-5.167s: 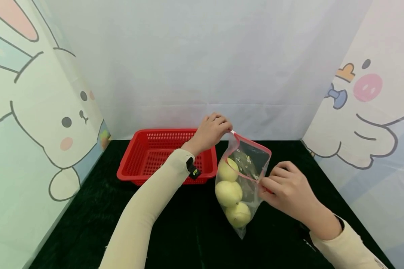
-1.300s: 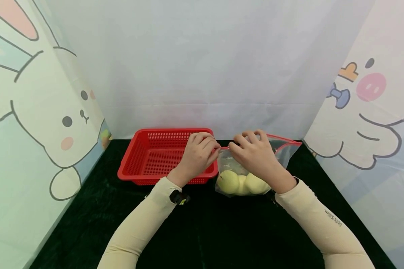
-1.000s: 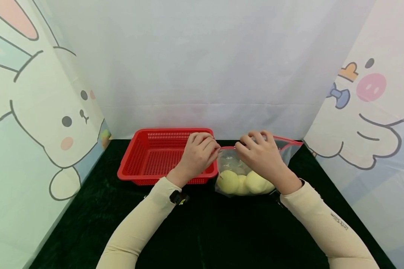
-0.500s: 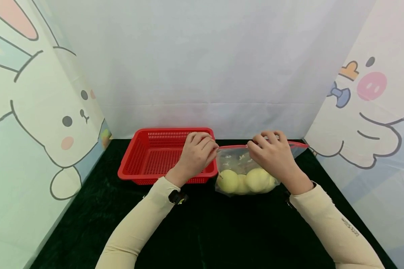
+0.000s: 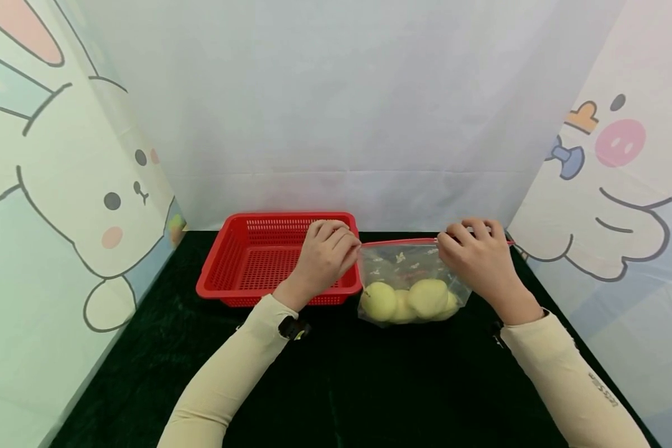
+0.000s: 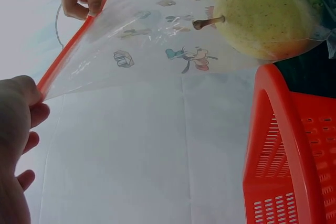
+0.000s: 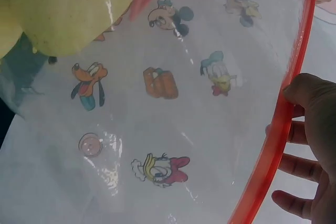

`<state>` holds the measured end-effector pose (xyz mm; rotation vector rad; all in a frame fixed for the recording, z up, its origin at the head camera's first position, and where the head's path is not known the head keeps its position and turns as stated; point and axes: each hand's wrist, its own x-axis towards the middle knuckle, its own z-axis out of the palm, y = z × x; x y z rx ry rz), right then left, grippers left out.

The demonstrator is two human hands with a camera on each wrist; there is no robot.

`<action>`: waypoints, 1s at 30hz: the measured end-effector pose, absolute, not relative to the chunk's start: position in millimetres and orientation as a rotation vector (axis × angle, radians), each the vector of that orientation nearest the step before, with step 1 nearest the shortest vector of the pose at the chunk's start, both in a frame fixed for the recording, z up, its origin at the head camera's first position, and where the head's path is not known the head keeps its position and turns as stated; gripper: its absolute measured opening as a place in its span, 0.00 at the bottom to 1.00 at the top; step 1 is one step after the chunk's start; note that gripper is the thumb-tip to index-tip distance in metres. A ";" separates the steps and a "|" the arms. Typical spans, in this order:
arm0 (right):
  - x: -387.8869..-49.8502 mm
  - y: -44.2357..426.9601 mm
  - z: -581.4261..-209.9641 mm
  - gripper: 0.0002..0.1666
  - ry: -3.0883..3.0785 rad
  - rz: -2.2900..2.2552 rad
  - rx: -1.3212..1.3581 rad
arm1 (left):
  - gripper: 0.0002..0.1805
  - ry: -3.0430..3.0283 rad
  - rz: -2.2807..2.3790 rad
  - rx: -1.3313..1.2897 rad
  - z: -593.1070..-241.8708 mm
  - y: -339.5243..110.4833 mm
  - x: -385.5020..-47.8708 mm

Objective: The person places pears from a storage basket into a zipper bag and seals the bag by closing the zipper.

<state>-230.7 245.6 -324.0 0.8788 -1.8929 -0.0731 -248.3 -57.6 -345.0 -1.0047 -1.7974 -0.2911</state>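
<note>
A clear zip bag (image 5: 403, 264) with a red zip strip and cartoon prints stands on the dark cloth, right of the basket. Several yellow-green pears (image 5: 379, 302) lie along its bottom; one pear (image 6: 262, 17) shows its stem in the left wrist view. My left hand (image 5: 323, 256) pinches the top left corner of the bag. Farther right, my right hand (image 5: 478, 264) pinches the red zip strip (image 7: 273, 153) between thumb and forefinger, its other fingers spread behind the bag. Left of that hand the strip's edges lie together. Whether it grips a slider is hard to tell.
A red slotted plastic basket (image 5: 229, 294) stands at back left, with my left hand over its right side. Dark green cloth (image 5: 336, 386) covers the table. A pale curtain (image 5: 336, 112) hangs behind, and cartoon-printed panels flank both sides.
Earlier the bag hung with its mouth wide apart; now it stands on the cloth. Lately my right hand has slid rightward along the zip, whose edges now lie together. My left hand has barely moved.
</note>
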 end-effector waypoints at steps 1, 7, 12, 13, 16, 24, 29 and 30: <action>-230.8 247.7 -324.1 0.17 -1.887 -0.082 0.871 | 0.03 -1.798 -0.289 -1.005 -345.4 -57.8 -248.4; -232.0 259.1 -326.2 0.15 -1.857 -0.080 0.844 | 0.03 -1.812 -0.281 -1.002 -346.2 -58.9 -247.7; -231.8 267.8 -329.3 0.16 -1.845 -0.041 0.810 | 0.02 -1.821 -0.291 -0.998 -346.9 -59.9 -247.6; -231.4 269.4 -329.8 0.16 -1.846 -0.039 0.803 | 0.02 -1.821 -0.298 -1.000 -347.1 -60.2 -247.6; -230.2 274.2 -331.2 0.16 -1.850 -0.033 0.780 | 0.03 -1.816 -0.311 -1.001 -347.8 -61.1 -248.0; -229.3 285.6 -336.7 0.17 -1.842 0.002 0.722 | 0.04 -1.788 -0.319 -1.006 -349.4 -62.1 -248.3; -229.4 293.8 -339.7 0.17 -1.835 0.008 0.672 | 0.03 -1.787 -0.315 -1.003 -349.8 -61.8 -247.5; -229.6 295.5 -339.8 0.17 -1.834 0.009 0.663 | 0.03 -1.786 -0.315 -1.002 -349.7 -61.7 -247.5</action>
